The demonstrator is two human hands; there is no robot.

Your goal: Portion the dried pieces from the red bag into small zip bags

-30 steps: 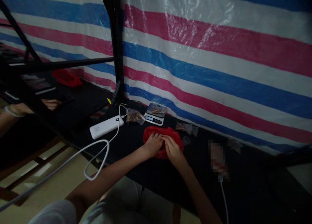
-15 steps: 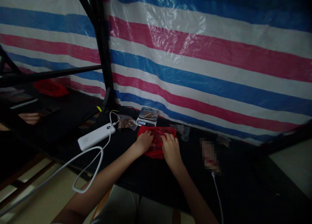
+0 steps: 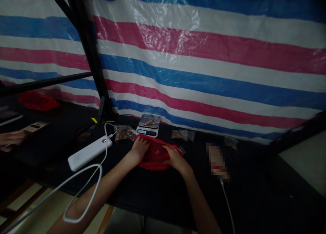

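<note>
Head view: the left hand (image 3: 139,149) is holding the left rim of a red, oval, open-topped plastic container (image 3: 152,166), its grip curled over the edge. The right hand (image 3: 177,159) is resting over the right rim, thumb and fingers parted; whether it is gripping, I cannot tell. The container is standing on the black, flat table (image 3: 158,188), just before a white, dark-topped digital scale (image 3: 153,133). Apparently, the mouth is being held open; the next move is probably calling for steady rim support.

No lettering or numbers can be read.
</note>
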